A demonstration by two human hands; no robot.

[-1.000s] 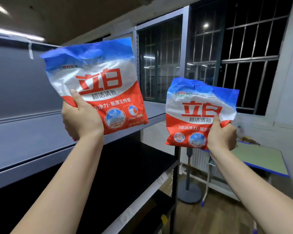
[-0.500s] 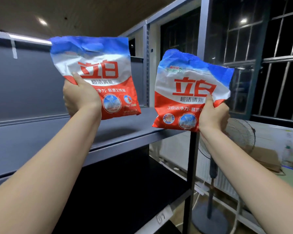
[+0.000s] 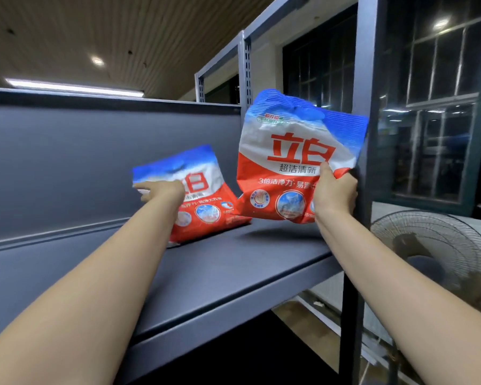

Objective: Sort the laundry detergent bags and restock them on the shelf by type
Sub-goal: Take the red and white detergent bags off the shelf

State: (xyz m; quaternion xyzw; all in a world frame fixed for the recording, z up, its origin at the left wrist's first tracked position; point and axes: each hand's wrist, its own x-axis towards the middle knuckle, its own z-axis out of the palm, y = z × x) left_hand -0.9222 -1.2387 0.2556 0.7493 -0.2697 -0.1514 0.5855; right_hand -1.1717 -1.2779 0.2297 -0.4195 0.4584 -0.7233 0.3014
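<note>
Left hand (image 3: 161, 191), fingers spread flat, steadies the rear bag (image 3: 203, 201) upright on the shelf (image 3: 233, 268); right hand (image 3: 334, 195), pinching the second bag (image 3: 292, 151), should seat it just right of the rear bag, facing forward

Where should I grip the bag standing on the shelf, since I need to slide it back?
Pinch the flat blue top seam of the bag on the shelf, coming from the front over the shelf edge: it stands tilted, seam uppermost, backed by the rear panel.
</note>
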